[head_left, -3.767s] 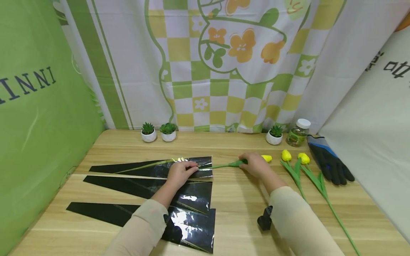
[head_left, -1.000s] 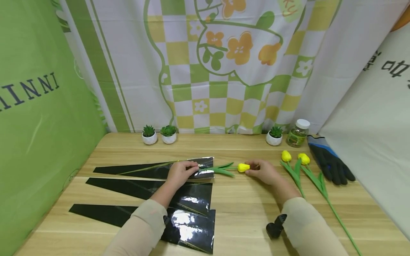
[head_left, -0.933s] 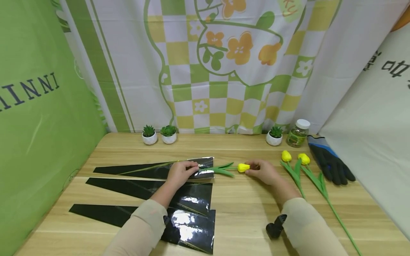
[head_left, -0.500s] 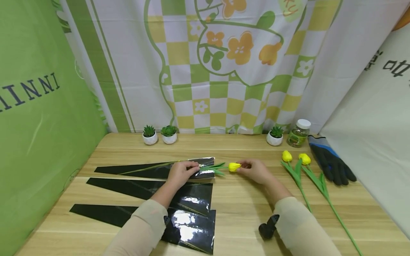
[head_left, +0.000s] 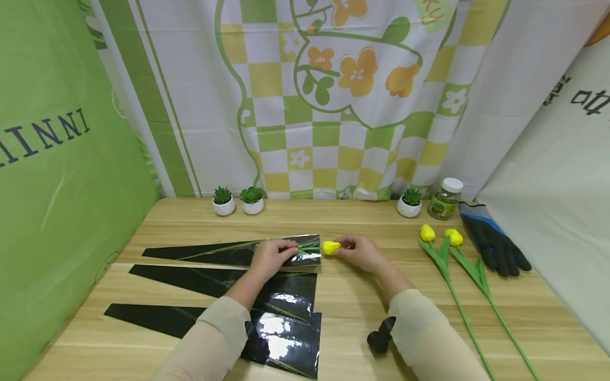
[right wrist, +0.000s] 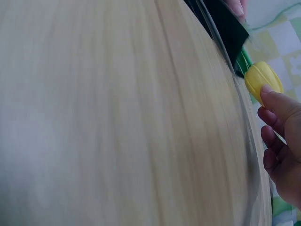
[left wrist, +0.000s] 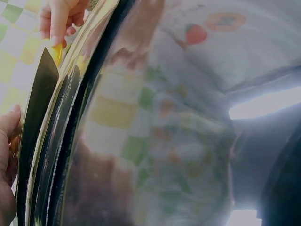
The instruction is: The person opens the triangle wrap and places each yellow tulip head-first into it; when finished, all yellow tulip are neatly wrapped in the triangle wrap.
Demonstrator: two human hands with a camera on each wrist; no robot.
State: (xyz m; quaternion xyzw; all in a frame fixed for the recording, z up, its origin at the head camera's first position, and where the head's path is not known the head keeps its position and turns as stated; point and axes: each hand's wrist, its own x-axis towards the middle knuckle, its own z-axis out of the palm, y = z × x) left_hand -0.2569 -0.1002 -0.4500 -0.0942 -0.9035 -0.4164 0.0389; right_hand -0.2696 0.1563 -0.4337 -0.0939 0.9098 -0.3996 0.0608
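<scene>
- Centrally, the right hand (head_left: 362, 254) pinches a tulip (head_left: 330, 248) by its yellow head, just outside a black wrapper (head_left: 214, 256); the tulip's stem runs into the open end.
- The left hand (head_left: 268, 259) pinches that wrapper between thumb and fingers.
- Two more wrappers (head_left: 286, 288) lie near it on the surface (head_left: 348, 338).
- Rightward lie two other tulips (head_left: 427, 233), near a glove (head_left: 493, 241) and a jar (head_left: 443, 203).

Wrapper (head_left: 224, 254) under left grip (head_left: 270, 257): plastic film look, glossy, mirror-like
Tulip (head_left: 330, 247) at right grip (head_left: 360, 252): plastic look, smooth, faint sheen
Tabletop (head_left: 345, 317) below: wood-grain, smooth, low sheen
Curtain (head_left: 324, 143) beyond: cloth, matt, lightly creased
</scene>
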